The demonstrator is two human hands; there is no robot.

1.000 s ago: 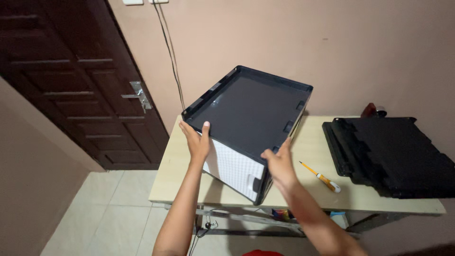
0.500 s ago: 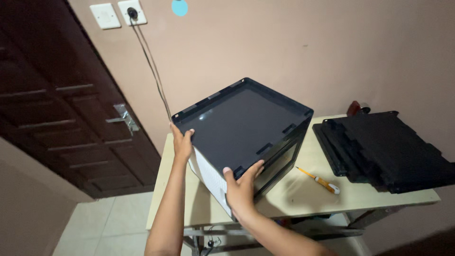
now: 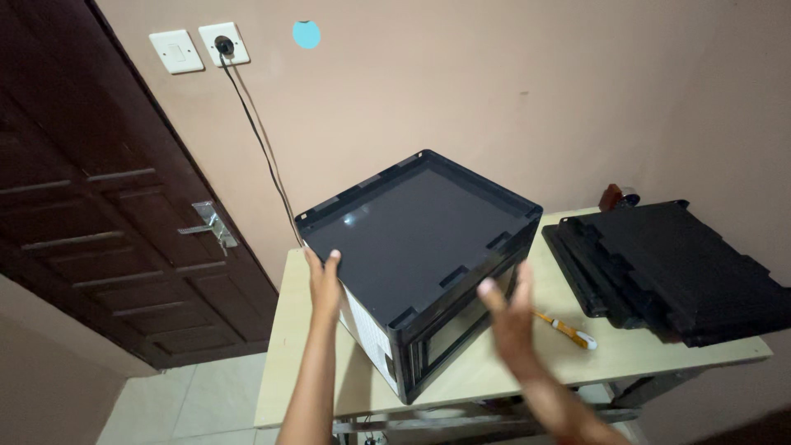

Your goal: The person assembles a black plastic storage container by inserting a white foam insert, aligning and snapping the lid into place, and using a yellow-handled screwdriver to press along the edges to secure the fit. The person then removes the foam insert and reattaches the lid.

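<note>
A black plastic storage box (image 3: 416, 239) with a flat dark top and a white side panel stands on a pale wooden table (image 3: 297, 363). My left hand (image 3: 324, 280) presses against the box's left edge, fingers curled over the top rim. To the right of the box's front corner, my right hand (image 3: 509, 317) hovers, blurred, fingers spread, apart from the box and holding nothing.
A stack of flat black panels (image 3: 667, 264) lies on the table's right side. A small orange-and-white screwdriver (image 3: 567, 330) lies between box and stack. A dark wooden door (image 3: 99, 206) is at left. A cable hangs from a wall socket (image 3: 224, 45) behind the table.
The box has been turned and now sits flat on the table. My right hand has come off its front corner and moved right; my left hand stays on the left edge.
</note>
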